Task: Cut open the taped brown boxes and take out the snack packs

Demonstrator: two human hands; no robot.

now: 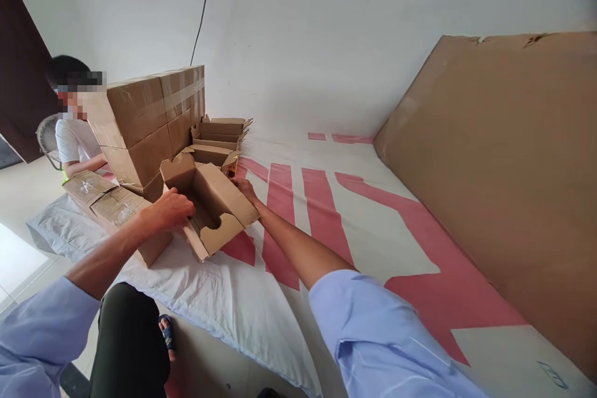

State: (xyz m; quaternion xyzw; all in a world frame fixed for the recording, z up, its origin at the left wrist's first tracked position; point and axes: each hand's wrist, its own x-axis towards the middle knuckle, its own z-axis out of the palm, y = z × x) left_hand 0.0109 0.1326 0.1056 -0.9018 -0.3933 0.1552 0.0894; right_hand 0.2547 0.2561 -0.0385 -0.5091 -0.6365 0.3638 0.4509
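An open cardboard box (224, 189) is tilted over the table between my two hands, its inside facing me. My left hand (168, 208) is closed on its near left wall, fingers curled over the edge. On the far right side, my right hand (246, 189) grips the box, and its fingers are partly hidden behind the wall. Just behind stand more open cardboard boxes (219, 137) in a row. To the left of my left hand lie small taped cardboard boxes (122, 204).
A stack of taped cartons (140, 115) stands at the left by the wall. Beyond it sits another person (77, 137). A large cardboard sheet (504, 168) leans at the right. A white and red cloth (321, 199) covers the table. A black cable (204, 12) hangs from a wall socket.
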